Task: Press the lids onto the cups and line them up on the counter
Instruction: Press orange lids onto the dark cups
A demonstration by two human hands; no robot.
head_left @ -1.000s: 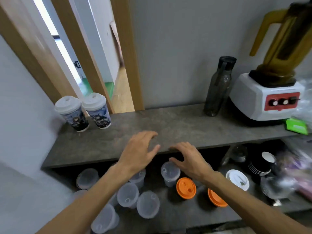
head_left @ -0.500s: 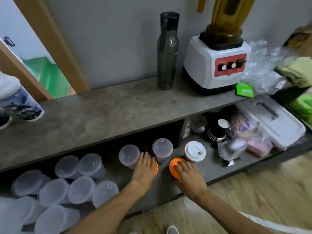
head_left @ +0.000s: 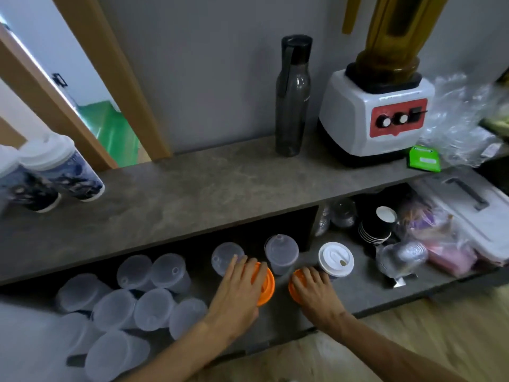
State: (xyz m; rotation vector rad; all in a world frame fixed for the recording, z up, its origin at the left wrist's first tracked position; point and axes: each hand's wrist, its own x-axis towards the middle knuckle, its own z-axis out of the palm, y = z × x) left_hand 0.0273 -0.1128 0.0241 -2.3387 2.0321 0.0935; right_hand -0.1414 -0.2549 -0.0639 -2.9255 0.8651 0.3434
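Observation:
Two orange lids lie on the lower shelf. My left hand [head_left: 237,288] rests flat over the left orange lid [head_left: 266,285], fingers fairly straight. My right hand [head_left: 314,290] lies on the right orange lid [head_left: 292,288], fingers spread across it. What sits under either lid is hidden. A white-lidded cup [head_left: 336,259] stands just right of my right hand. Several clear-lidded cups [head_left: 154,307] crowd the shelf's left half, and two more [head_left: 281,250] stand behind my hands. Two printed cups with white lids [head_left: 63,169] stand at the far left of the grey counter [head_left: 220,186].
On the counter at the back stand a dark bottle [head_left: 292,100], a white blender [head_left: 377,111], a green packet [head_left: 424,159] and a crumpled plastic bag [head_left: 462,117]. The lower shelf's right side holds stacked black paper cups [head_left: 376,224], bags and a white box [head_left: 468,202].
Both hands dropped from the counter's front edge to the lower shelf and settled on the two orange lids. Over the last half second they barely shifted.

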